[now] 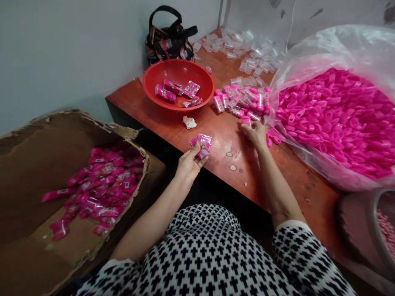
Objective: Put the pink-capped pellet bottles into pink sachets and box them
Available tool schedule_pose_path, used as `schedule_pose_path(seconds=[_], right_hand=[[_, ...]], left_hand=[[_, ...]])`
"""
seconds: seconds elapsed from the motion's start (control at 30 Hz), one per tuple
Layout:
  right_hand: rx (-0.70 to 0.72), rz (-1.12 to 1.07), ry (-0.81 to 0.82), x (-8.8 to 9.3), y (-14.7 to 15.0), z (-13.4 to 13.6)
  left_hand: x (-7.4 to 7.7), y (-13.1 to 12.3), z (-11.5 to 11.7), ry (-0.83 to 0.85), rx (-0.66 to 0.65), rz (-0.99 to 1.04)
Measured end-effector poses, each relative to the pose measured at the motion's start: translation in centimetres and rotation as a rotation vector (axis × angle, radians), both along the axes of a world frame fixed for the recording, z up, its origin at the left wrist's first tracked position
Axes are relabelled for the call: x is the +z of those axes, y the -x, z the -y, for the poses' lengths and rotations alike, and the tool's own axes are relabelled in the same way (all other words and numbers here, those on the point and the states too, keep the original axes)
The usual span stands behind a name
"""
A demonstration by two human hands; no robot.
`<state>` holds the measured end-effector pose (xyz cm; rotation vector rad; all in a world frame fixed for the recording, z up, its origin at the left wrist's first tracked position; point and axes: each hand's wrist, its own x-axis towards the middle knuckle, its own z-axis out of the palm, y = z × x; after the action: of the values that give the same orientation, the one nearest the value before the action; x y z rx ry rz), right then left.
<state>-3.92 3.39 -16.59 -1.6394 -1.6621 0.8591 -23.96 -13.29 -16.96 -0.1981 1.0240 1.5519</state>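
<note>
My left hand (189, 162) pinches a few small pink printed plastic sleeves (203, 140) between thumb and fingers, above the table's near edge. To the right, my right hand (257, 133) is closed on a pink-capped container (246, 119), most of it hidden by the fingers. Just beyond it lies a heap of clear containers with pink caps (231, 98), with small pink contents inside. A few loose pink caps (273, 139) lie beside my right wrist.
A red bowl (148, 92) holds bundles of sleeves; crumpled white tissue (189, 122) lies before it. Empty clear containers (249, 51) and a handbag (169, 41) are behind. A plastic bag (327, 37) of pink caps and a bucket (354, 222) stand right. A cardboard box (61, 123) with wrapped containers is left.
</note>
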Motion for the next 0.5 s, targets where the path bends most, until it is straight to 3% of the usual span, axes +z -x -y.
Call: schedule_pose_path(seconds=[0.13,0.27,0.4,0.5], right_hand=[[0.136,-0.442,0.158,0.9,1.2,7.3],[0.241,-0.626,0.277,1.5,2.7,14.1],[0.270,-0.721,0.266,1.0,3.1,16.0],[0.281,-0.760,0.248,0.5,3.0,15.4]], left_hand=[[0.3,-0.7,-0.1,0.011,0.039,0.080],[0.3,-1.1,-0.2,-0.028,0.066,0.106],[0.3,-1.2,0.3,-0.065,0.064,0.045],[0.5,-1.6,1.3,-0.185,-0.079,-0.179]])
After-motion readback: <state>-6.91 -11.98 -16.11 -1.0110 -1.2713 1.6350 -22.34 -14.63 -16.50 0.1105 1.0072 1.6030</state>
